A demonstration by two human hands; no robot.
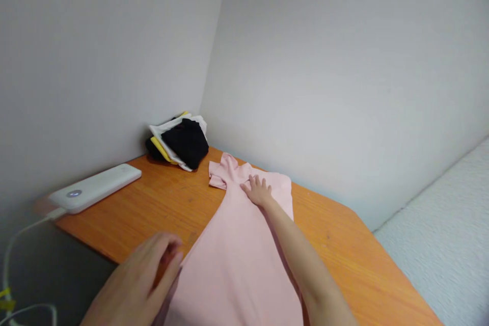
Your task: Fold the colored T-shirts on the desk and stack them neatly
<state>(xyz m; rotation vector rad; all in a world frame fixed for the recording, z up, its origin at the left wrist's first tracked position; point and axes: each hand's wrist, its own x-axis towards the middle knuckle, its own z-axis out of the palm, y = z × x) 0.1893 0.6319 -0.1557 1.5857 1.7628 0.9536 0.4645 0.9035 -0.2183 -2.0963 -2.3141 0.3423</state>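
A pink garment (233, 254) lies spread on an orange wooden table (160, 209), its neck and one short sleeve toward the far corner. My right hand (259, 191) rests flat on the upper part of the garment, fingers stretched out and open. My left hand (147, 272) is close to the camera at the garment's left edge, fingers curled and pressed against the cloth; it looks blurred, and whether it pinches the fabric is hard to see.
A pile of folded clothes (179, 142) in black, white and yellow sits in the far wall corner. A white power bank (95, 187) with a cable lies along the table's left edge. A white textured surface (446, 244) lies to the right.
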